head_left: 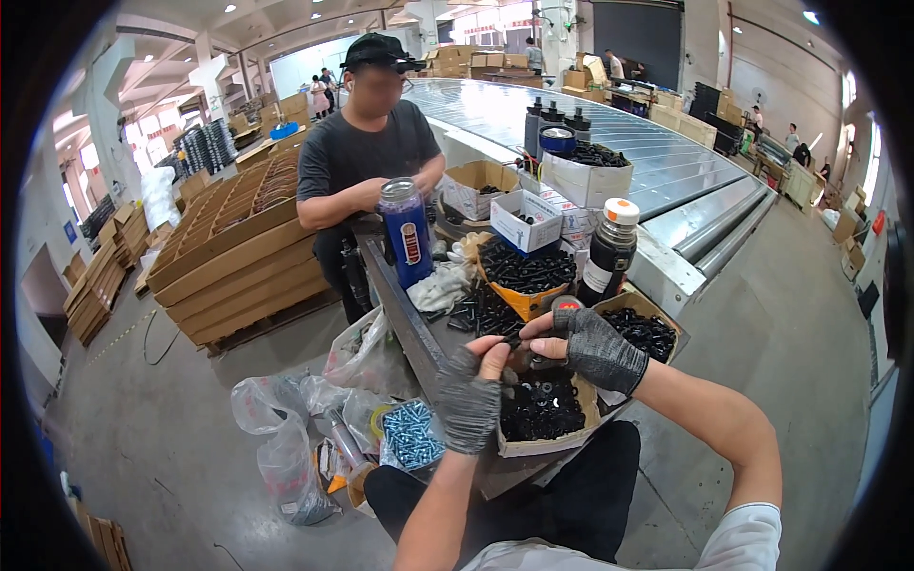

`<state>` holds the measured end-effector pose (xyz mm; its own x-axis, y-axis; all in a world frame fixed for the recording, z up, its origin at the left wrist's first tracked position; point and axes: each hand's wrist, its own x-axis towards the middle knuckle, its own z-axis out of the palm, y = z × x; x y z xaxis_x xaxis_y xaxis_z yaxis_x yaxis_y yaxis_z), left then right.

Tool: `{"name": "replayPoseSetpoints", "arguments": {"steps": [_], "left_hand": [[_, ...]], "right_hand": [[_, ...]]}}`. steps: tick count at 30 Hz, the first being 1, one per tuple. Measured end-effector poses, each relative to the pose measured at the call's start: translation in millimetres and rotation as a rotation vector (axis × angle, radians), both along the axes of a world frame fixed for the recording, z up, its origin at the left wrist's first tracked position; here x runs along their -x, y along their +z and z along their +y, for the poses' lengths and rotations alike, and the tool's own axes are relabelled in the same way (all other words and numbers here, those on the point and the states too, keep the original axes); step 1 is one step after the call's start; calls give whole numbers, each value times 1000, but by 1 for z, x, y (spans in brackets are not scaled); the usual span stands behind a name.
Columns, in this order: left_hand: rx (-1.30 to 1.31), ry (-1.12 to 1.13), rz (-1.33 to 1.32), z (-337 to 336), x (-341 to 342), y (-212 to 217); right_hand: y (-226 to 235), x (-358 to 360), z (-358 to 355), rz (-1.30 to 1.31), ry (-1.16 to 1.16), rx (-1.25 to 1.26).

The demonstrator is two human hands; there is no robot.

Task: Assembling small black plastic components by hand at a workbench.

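Observation:
My left hand (470, 398), in a grey fingerless glove, pinches a small black part (513, 340) between thumb and fingertips. From the other side my right hand (602, 348), gloved the same way, has its thumb and fingers closed at that part. The part is too small and too covered to name its kind. Right below the hands stands an open carton (554, 440) of small black pieces with a few shiny rings among them. Beyond them lie a heap of black bolt-like pieces (528, 266) in an orange-edged box and another carton of black pieces (640, 328).
A dark flask (609, 249) and a blue jar (405, 233) stand on the bench. A box of silvery-blue screws (411, 434) and plastic bags (276, 428) are at lower left. Across the bench sits a co-worker (371, 143). A long roller conveyor (609, 143) runs behind.

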<state>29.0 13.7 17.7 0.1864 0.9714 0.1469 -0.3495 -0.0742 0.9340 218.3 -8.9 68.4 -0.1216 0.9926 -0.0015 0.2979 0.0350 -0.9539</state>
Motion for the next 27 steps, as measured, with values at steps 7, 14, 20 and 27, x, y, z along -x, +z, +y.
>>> {"name": "replayPoseSetpoints", "arguments": {"steps": [7,14,20,27], "left_hand": [[-52,-191,116,12,24,-4],[-31,-419,133,12,30,11],[-51,-364,169,9,23,10],[-23,-333,95,9,25,8]], "right_hand": [[-10,-9,-9,467,69,246],[0,-4,-11,219,17,51],[2,3,-5,252,-28,33],[1,-1,-9,221,24,22]]}}
